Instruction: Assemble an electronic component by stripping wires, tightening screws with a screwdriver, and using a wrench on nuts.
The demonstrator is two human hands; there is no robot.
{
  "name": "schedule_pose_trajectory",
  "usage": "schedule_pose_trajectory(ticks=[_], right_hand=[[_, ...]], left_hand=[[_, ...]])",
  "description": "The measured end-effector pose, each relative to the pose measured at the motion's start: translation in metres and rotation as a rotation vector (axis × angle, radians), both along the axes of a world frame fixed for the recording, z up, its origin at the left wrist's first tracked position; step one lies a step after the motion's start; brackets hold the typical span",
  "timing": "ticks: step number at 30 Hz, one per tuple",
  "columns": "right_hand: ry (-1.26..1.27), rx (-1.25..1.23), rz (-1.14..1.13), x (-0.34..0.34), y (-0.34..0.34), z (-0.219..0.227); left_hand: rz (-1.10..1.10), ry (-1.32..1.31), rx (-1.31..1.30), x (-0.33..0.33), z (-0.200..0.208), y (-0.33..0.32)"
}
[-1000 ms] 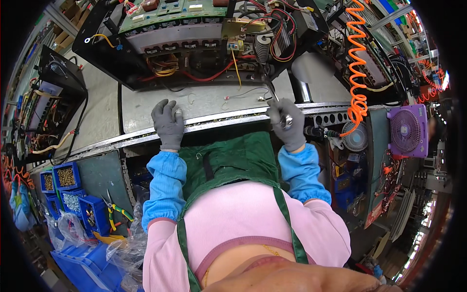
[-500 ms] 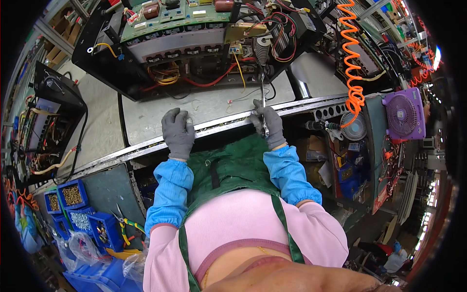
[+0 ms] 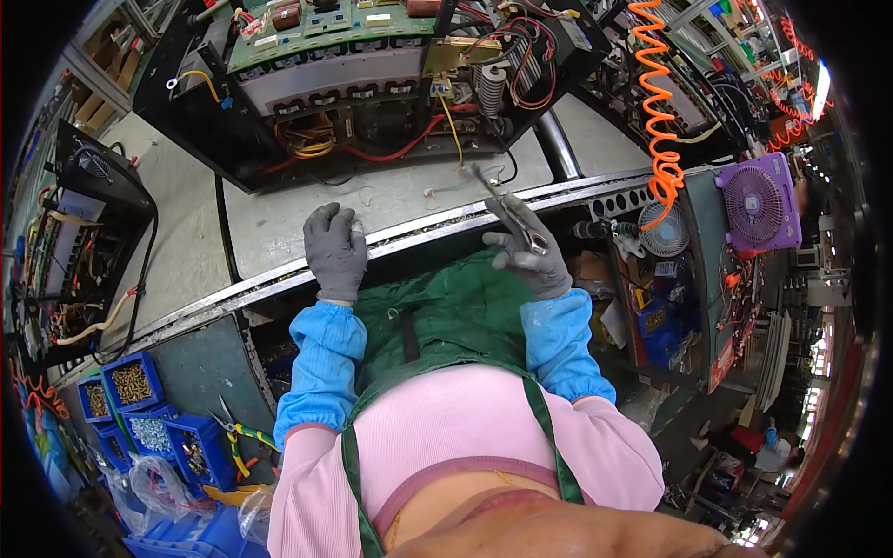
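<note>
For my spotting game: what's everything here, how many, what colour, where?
Open machine: one, black and green, top centre
Other machines: at least two, black, left, upper right
Bench: one, grey, centre
Coiled hoses: several, orange, mostly right
Fans: two, one purple, one grey, right
Bins: at least five, blue, lower left
Pliers: one, yellow-green, lower left
Far clutter: too small to tell
Wrench: one, silver, centre
Apron: one, green, lower centre
Left hand: one, grey-gloved, near bench edge
Right hand: one, grey-gloved, holding wrench
</note>
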State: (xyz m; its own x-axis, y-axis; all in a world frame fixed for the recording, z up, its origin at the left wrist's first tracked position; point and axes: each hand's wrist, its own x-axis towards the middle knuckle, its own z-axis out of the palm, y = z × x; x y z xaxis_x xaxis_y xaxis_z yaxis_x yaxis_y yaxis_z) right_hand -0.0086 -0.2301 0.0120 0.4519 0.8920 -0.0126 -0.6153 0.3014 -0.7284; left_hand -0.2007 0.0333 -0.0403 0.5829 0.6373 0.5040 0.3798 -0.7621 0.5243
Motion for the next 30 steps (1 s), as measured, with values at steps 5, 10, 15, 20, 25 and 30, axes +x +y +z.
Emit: schedule_pose_trajectory(ticks=[5,10,15,20,25,30], right_hand=[[0.189,-0.112,0.107,0.002,-0.021,-0.006],[-1.224,-1.229,-0.372,-0.008,-0.008,-0.034],[-0.811,-0.887,-0.301,0.003,-0.020,-0.032],[-0.366,-0.801,-0.241,0.007,-0.005,-0.023],[-0.359,-0.733,-0.259,0.013,-0.002,-0.052],[-0.248,-0.658,-0.243,0.013,0.002,-0.058]], left_hand=[[0.035,0.034,0.029,0.002,-0.003,0.000],[0.074,0.027,0.050,0.005,-0.007,-0.001],[0.106,0.040,0.065,0.006,-0.009,-0.002],[0.117,0.070,0.057,0.006,-0.008,-0.004],[0.123,0.092,0.059,0.010,-0.003,-0.004],[0.128,0.073,0.076,0.009,-0.008,-0.003]])
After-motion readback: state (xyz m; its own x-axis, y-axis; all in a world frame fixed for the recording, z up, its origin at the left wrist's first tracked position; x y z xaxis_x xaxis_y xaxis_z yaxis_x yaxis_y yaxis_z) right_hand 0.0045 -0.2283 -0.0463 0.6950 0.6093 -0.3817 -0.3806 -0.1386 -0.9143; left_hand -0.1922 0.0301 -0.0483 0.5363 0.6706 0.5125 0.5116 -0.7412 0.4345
